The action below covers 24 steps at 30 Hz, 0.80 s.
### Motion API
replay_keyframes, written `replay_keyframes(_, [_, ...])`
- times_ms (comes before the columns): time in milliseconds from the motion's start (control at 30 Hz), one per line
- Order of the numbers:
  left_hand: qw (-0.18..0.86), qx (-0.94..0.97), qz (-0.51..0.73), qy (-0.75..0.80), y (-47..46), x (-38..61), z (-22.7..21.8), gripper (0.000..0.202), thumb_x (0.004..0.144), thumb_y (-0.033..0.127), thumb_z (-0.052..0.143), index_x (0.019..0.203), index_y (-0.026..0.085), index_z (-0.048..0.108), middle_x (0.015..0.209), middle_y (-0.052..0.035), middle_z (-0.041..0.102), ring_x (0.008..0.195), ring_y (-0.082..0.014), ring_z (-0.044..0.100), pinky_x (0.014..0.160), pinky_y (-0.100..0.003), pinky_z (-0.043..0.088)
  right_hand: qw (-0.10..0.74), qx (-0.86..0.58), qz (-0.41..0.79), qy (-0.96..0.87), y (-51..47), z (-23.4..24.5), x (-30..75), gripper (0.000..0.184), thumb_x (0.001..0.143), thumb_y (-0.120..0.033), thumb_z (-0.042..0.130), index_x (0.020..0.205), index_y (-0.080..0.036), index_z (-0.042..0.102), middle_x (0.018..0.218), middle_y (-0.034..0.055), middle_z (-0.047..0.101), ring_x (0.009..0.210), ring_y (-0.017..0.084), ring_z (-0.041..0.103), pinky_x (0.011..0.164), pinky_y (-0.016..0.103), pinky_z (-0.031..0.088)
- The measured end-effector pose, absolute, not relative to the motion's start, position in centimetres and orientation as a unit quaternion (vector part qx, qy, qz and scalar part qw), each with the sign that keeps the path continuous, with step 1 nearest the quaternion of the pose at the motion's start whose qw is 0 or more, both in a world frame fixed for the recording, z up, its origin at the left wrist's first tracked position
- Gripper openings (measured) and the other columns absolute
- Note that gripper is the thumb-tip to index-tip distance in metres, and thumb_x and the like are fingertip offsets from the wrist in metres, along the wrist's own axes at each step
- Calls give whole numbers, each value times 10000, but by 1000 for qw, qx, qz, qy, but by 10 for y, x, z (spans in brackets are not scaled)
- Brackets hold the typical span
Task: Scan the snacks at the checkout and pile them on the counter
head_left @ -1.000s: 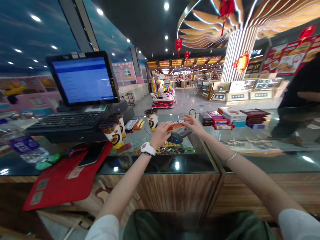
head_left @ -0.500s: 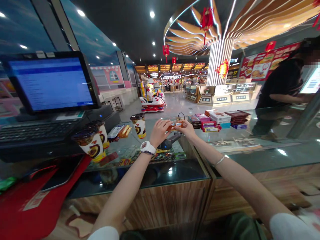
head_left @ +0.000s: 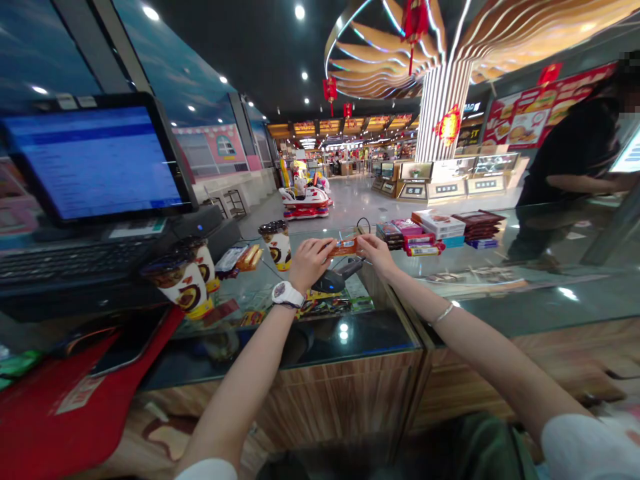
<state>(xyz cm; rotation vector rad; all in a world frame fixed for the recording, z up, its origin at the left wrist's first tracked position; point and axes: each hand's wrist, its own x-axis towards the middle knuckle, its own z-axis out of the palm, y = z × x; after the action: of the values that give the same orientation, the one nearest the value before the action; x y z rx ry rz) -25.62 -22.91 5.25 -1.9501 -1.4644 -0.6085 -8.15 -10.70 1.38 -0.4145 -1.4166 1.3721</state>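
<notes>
Black handheld scanner [head_left: 330, 281] taken as the landmark, small blue light showing on its head, on the glass-topped worktop [head_left: 360, 347]. Orange packet [head_left: 345, 248] held up just above and beyond the scanner as seen from here, with a visible gap between the two in this view; true height over the glass hard to judge. Its long axis runs left to right, near level, crossing over the scanner's length rather than in line with it. Left hand [head_left: 309, 261] has its fingers clamped on the packet's left end; right hand [head_left: 375, 252] pinches the right end, thumb and fingers together on the wrapper. So the packet lies directly between the two sets of fingers, no reach left on either side; of the two, the left hand sits nearer the scanner's head, the right nearer its handle end. Underside of the packet, facing the scanner, not visible. Left of the scanner: a lidded cup [head_left: 277, 245], then a few wrapped snacks [head_left: 241, 259], two more cups farther left. Right of the scanner: stacked white boxes [head_left: 438, 225] and a pile of brown packets [head_left: 479, 227], both well apart from the hands
</notes>
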Motion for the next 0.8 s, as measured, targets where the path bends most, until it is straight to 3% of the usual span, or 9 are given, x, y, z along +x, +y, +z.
replay_keyframes(300, [296, -759, -213, -539, -229, -255, 49, 464, 916, 182, 581, 1359, 320, 591, 1301, -67, 658, 1164, -242, 592, 1008, -406, 490, 563, -180, 529, -608, -101, 16, -81, 517, 577, -678, 789, 778, -227, 636, 737, -13, 680, 705, 167, 634, 706, 320, 549])
replay_keyframes(500, [292, -733, -245, -563, -227, -276, 52, 399, 919, 223, 581, 1303, 320, 634, 1218, -86, 676, 1104, -257, 607, 960, -419, 498, 634, -202, 502, -553, -83, 25, -63, 473, 679, -664, 731, 795, -256, 523, 593, -80, 528, 484, 95, 480, 597, 295, 566])
replay_keyframes(600, [303, -711, -257, -580, -229, -291, 54, 392, 921, 243, 573, 1303, 305, 634, 1234, -93, 670, 1107, -269, 599, 965, -432, 488, 614, -197, 536, -544, -76, 28, -53, 436, 712, -618, 736, 819, -247, 534, 692, -60, 588, 530, 84, 535, 609, 279, 577])
replay_keyframes(800, [295, -738, -236, -560, -230, -282, 54, 417, 915, 219, 587, 1317, 325, 620, 1250, -75, 673, 1135, -260, 601, 966, -416, 486, 520, -176, 601, -580, -86, 23, -64, 451, 631, -536, 841, 903, -234, 647, 877, 6, 714, 735, 137, 667, 709, 312, 594])
